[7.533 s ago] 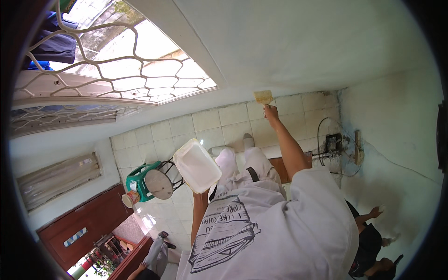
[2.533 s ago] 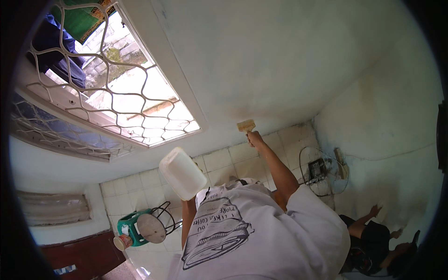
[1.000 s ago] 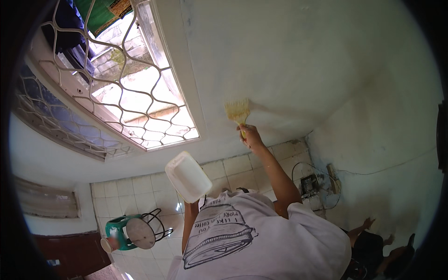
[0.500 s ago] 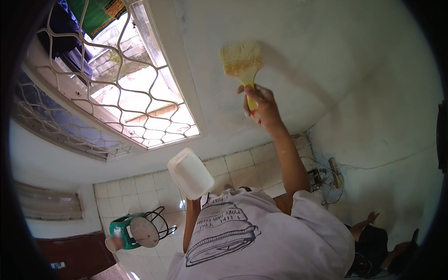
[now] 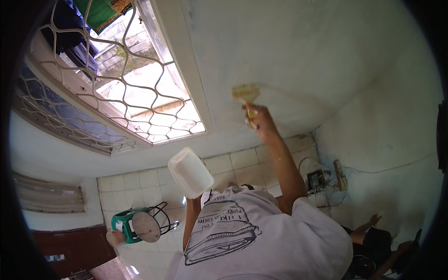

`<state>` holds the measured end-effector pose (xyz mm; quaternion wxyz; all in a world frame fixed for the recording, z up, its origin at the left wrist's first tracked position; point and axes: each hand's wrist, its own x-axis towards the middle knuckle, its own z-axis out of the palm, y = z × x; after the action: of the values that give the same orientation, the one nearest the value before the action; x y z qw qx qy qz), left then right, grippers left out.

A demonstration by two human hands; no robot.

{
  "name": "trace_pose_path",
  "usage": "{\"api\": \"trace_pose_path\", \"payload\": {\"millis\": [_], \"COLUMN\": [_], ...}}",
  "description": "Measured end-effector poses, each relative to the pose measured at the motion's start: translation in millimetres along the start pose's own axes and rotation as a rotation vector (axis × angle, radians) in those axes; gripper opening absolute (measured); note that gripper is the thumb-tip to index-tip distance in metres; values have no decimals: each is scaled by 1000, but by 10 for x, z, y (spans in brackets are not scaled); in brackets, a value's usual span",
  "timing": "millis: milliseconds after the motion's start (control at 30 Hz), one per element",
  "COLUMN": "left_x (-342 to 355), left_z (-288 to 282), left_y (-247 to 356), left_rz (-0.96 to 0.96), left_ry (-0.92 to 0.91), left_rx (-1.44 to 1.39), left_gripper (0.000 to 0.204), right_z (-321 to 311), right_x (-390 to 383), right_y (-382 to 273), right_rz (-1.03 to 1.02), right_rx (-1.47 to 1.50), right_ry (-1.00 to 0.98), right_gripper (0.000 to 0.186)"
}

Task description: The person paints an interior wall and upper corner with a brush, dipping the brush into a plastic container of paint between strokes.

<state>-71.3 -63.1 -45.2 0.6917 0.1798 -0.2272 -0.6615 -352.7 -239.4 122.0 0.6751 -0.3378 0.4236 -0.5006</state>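
Observation:
My right hand (image 5: 260, 122) is closed round the yellow handle of a wide flat paintbrush (image 5: 246, 92). The brush points upward, its pale bristles at the white wall (image 5: 298, 56) to the right of the window. Lower and to the left, a white rectangular tub (image 5: 191, 173) with rounded corners is held up, tilted so that its hollow inside shows. My left hand (image 5: 192, 202) supports it from below; its fingers are hidden behind the tub.
A window (image 5: 154, 88) with a curved metal grille stands left of the brush. On the tiled floor (image 5: 158, 191) are a green stool (image 5: 122, 224) and a round-topped stool (image 5: 147, 227) with black legs. An electrical box with cables (image 5: 316, 181) sits by the right wall. Another person (image 5: 373, 238) is at lower right.
My right hand has brought the brush down along the wall, closer to me. The tub in my left hand has hardly moved. The view has shifted slightly.

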Motion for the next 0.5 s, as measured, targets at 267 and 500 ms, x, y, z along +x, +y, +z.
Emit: {"api": "trace_pose_path", "payload": {"millis": [267,500], "left_x": [97,94], "left_z": [233,442], "left_y": [6,-20], "left_rz": [-124,-120], "left_ry": [-51,-34], "left_rx": [-314,-318], "left_gripper": [59,60], "right_z": [256,-584], "right_x": [-244,154], "right_y": [-410,1392], "right_rz": [-225,240], "right_rx": [-43,-10], "right_ry": [-143,11], "right_gripper": [41,39]}}
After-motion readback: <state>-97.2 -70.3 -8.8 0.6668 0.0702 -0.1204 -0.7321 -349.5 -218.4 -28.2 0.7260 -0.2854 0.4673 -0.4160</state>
